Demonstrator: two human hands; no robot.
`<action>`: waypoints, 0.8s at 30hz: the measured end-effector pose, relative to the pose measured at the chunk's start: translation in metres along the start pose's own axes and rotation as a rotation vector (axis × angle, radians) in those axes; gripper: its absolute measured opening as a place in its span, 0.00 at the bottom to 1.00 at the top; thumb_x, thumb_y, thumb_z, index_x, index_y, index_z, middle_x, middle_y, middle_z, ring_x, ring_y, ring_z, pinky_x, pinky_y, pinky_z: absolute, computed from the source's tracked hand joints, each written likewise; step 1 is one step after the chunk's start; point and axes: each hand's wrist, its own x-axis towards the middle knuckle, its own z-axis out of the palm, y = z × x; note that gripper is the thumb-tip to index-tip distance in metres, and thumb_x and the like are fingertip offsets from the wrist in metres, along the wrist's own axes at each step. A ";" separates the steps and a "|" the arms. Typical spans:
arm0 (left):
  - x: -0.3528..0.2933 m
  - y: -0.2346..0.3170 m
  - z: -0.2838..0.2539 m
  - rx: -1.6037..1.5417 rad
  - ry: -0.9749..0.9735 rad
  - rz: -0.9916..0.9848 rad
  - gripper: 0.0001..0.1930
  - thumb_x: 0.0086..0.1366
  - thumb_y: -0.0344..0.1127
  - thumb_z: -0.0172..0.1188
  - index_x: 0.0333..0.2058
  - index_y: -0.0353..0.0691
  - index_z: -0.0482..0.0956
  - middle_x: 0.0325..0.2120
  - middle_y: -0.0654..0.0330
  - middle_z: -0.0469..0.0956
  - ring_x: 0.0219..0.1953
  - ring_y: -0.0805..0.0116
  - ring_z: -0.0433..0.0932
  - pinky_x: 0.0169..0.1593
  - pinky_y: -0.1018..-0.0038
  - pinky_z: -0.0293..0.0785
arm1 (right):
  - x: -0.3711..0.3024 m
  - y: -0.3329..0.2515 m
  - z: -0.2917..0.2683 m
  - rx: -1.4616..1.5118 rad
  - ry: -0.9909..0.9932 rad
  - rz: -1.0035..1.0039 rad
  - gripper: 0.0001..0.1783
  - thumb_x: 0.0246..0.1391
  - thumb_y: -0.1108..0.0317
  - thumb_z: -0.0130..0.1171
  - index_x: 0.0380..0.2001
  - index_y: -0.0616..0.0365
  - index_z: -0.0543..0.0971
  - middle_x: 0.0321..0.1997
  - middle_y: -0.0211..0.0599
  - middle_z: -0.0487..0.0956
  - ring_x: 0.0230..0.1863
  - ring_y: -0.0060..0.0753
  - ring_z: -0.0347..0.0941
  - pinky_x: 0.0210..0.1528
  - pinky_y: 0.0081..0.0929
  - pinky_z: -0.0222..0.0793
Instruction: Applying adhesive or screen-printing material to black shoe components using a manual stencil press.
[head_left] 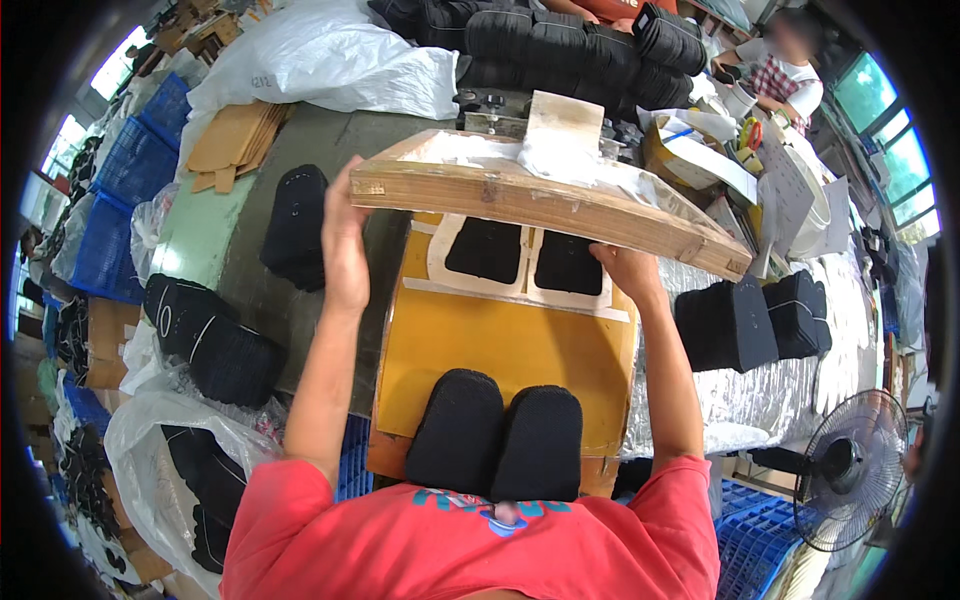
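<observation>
A wooden screen frame (560, 208) is raised and tilted over a yellow board (500, 350). My left hand (346, 245) is closed around its left end, some fingers hidden behind the wood. Beneath the frame, two pale cut-out templates on the board each hold a black sole-shaped pad, a left pad (483, 250) and a right pad (566, 265). My right hand (630, 270) reaches under the frame, its fingertips pinched at the right pad's upper right edge; the other fingers are partly hidden. Two stacks of black pads, a left stack (455, 430) and a right stack (542, 440), stand at the board's near edge.
More black pad stacks flank the board, such as one at left (297, 225) and one at right (725, 325). A clear plastic bag (150, 440) hangs lower left; a fan (850, 468) stands lower right. Far back are a white sack (330, 65) and another person (785, 75).
</observation>
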 end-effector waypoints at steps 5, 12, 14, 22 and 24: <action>-0.024 -0.059 -0.002 0.376 -0.324 -0.250 0.09 0.66 0.28 0.55 0.42 0.34 0.81 0.39 0.55 0.80 0.43 0.63 0.78 0.51 0.73 0.71 | 0.009 -0.006 0.016 0.048 -0.012 0.140 0.23 0.44 0.65 0.69 0.46 0.58 0.80 0.50 0.49 0.80 0.54 0.55 0.72 0.56 0.44 0.67; -0.021 -0.092 0.064 1.181 -0.476 0.190 0.20 0.60 0.31 0.60 0.51 0.34 0.72 0.48 0.46 0.75 0.54 0.42 0.70 0.55 0.51 0.64 | -0.032 -0.009 -0.010 0.360 0.039 0.301 0.16 0.50 0.69 0.65 0.44 0.60 0.80 0.47 0.44 0.81 0.47 0.41 0.77 0.50 0.35 0.69; -0.016 -0.086 0.068 1.282 -0.584 0.062 0.23 0.59 0.33 0.63 0.51 0.32 0.71 0.51 0.45 0.73 0.55 0.41 0.69 0.57 0.49 0.62 | -0.075 -0.025 -0.043 0.738 0.033 0.295 0.12 0.55 0.74 0.62 0.43 0.61 0.79 0.43 0.37 0.80 0.44 0.27 0.75 0.48 0.26 0.69; -0.018 -0.090 0.057 1.202 -0.591 0.046 0.13 0.58 0.28 0.62 0.41 0.39 0.72 0.40 0.53 0.75 0.52 0.49 0.70 0.53 0.55 0.64 | -0.146 0.058 -0.194 0.412 0.518 0.300 0.15 0.58 0.79 0.55 0.48 0.60 0.79 0.43 0.29 0.79 0.43 0.18 0.71 0.48 0.19 0.68; -0.019 -0.092 0.048 1.146 -0.577 0.041 0.11 0.60 0.28 0.60 0.41 0.39 0.71 0.40 0.55 0.74 0.52 0.54 0.71 0.54 0.58 0.64 | -0.144 0.099 -0.210 0.482 0.561 0.348 0.15 0.57 0.79 0.55 0.48 0.59 0.80 0.43 0.28 0.79 0.43 0.18 0.71 0.47 0.19 0.68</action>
